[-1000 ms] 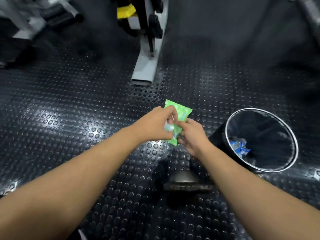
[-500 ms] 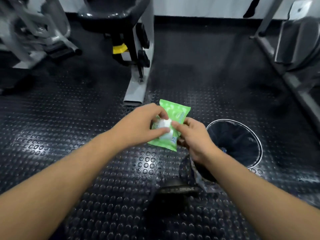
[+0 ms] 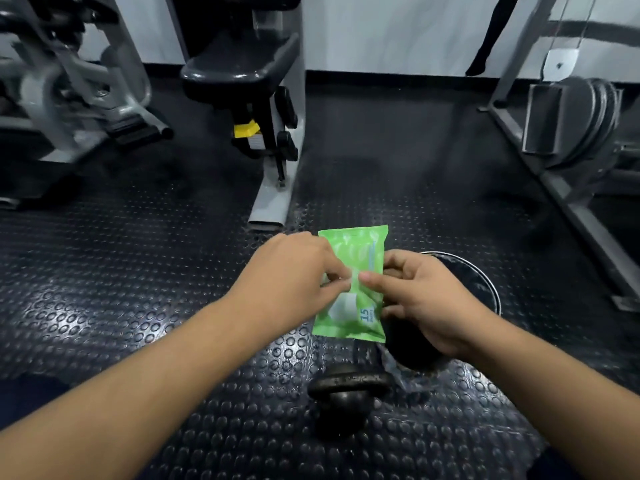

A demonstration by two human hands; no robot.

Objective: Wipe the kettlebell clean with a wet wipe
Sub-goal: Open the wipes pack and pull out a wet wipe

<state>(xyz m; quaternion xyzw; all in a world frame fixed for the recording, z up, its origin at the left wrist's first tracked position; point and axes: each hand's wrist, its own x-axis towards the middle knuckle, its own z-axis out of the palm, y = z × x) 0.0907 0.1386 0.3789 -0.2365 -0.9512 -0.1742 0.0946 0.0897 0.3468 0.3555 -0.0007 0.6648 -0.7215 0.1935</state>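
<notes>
- Since half a second ago my head camera is tilting up, so I am seeing more of the gym wall, and the green plastic wet-wipe packet [image 3: 360, 258] is now turning its printed face flat toward me.
- I am judging the main risk here: if the left hand [image 3: 287, 275] is pulling too hard on the white peel-off flap [image 3: 343, 308], the flap may tear off, or several wipes may come out together.
- I am also worrying that the packet is slipping out, because it is hanging in the air above the black studded rubber floor [image 3: 138, 271] and the black round bin with a metal rim [image 3: 493, 289]; a wipe falling there is becoming dirty before use.
- My left hand is almost closed: its thumb and fingertips are pinching at the top of the white flap in the middle of the packet. I cannot tell whether a wipe is already between them.
- My right hand [image 3: 426, 299] is curling round the packet's right edge, thumb pressing on the front and the other fingers behind.
- The dark round iron kettlebell [image 3: 346, 396] is standing on the floor below both hands, just beside the bin, and nothing is touching it yet.
</notes>
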